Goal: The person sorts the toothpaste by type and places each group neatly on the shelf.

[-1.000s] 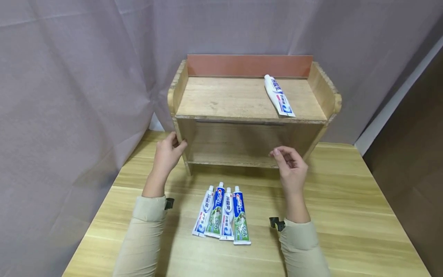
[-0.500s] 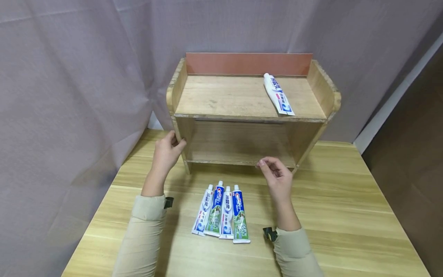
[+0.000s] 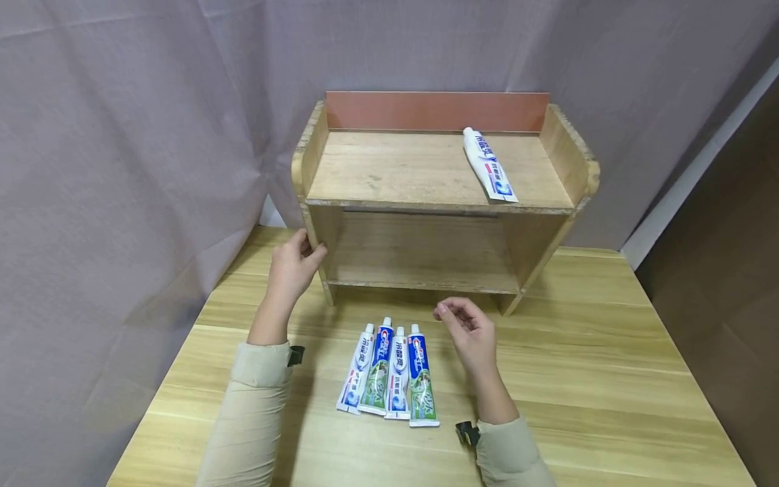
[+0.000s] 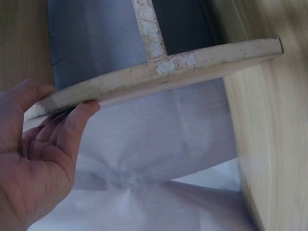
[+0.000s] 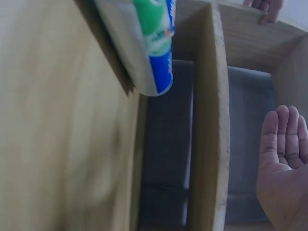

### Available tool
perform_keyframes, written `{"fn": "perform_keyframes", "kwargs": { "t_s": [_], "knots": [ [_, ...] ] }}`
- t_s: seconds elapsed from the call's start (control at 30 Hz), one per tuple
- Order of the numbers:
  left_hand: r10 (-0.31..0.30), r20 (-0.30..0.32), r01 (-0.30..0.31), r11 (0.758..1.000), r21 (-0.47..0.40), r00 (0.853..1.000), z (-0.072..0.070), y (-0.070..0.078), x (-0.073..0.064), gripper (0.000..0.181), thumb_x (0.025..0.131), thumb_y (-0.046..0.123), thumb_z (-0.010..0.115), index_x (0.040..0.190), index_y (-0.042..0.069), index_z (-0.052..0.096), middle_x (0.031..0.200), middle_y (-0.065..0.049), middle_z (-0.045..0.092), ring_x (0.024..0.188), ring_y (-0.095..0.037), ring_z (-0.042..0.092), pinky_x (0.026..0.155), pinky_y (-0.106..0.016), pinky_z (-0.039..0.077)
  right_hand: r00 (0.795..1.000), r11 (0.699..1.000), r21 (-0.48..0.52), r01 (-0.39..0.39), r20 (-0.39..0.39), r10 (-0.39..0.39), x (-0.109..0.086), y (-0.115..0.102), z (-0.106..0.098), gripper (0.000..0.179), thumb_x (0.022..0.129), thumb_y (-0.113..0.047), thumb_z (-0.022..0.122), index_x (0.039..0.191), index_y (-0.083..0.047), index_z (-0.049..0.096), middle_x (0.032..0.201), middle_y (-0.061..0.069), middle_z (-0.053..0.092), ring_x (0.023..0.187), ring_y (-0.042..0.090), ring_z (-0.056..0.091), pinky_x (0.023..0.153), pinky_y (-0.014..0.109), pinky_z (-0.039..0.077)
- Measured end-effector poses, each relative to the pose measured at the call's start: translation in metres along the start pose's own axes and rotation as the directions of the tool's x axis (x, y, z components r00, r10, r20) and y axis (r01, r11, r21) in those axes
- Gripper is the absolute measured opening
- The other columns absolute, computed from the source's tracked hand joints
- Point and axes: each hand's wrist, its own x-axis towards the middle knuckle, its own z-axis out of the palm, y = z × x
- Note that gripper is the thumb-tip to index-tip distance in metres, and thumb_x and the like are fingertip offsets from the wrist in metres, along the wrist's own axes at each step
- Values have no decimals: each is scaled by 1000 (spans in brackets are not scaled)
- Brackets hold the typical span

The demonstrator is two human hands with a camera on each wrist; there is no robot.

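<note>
The right hand (image 3: pixel 473 336), fingers loose and unclamped, has dropped from the shelf (image 3: pixel 395 169) toward the 4 tubes (image 3: pixel 397 375) just left of it on the table (image 3: pixel 608 365). The left hand (image 3: pixel 293 267) still pinches the shelf's side; 1 white tube (image 3: pixel 489 166) lies above both hands.

A wood-grained table (image 3: pixel 608 365) is carrying a two-tier wooden shelf (image 3: pixel 426 205). In front of the shelf, four toothpaste tubes (image 3: pixel 397 372) are lying close together on the table, white-and-blue ones alternating with blue-and-green ones, all their caps pointing toward the shelf. On the shelf's upper board (image 3: pixel 389 169), right of its middle, another white tube (image 3: pixel 489 166) is lying aslant, its flat end sitting near the front edge.
</note>
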Motion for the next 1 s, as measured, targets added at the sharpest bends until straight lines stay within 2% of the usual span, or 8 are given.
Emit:
{"fn": "perform_keyframes", "kwargs": {
  "t_s": [0.17,0.33,0.6,0.77,1.0],
  "knots": [
    [3,-1,-3,1000,-8,1000,-1,1,0,26,95,17,66,115,2,67,115,-22,70,105,-34,70,88,-41,60,999,1000,-1,-29,39,29,-8,4,5,8,92,9,64,99,10,66,90,27,69,82,26,70,76,30,62],
    [9,6,-9,1000,-20,1000,-2,2,0,24,95,16,66,114,1,67,114,-23,70,105,-34,71,87,-40,60,996,999,0,-45,80,45,-16,11,9,10,91,12,64,100,10,66,91,28,68,82,19,70,75,26,61],
    [7,10,-7,1000,-26,1000,-1,0,0,23,95,16,66,112,0,67,114,-23,70,105,-34,71,87,-39,60,988,993,-31,-114,103,116,-24,10,12,10,91,6,68,101,7,68,95,23,71,83,22,69,77,23,60],
    [9,13,-9,1000,-28,1000,-2,0,0,23,95,16,66,112,0,66,114,-24,70,105,-35,70,87,-40,60,985,993,-32,-117,124,121,-28,10,11,10,90,6,68,101,6,68,95,22,70,84,22,69,77,23,60],
    [10,9,-10,1000,-20,1000,-2,0,0,23,95,17,66,111,1,67,113,-23,70,105,-34,71,87,-39,60,975,993,-52,-107,191,115,-36,11,11,12,90,11,66,101,7,67,92,22,69,81,34,68,74,27,62]
  ]
}}
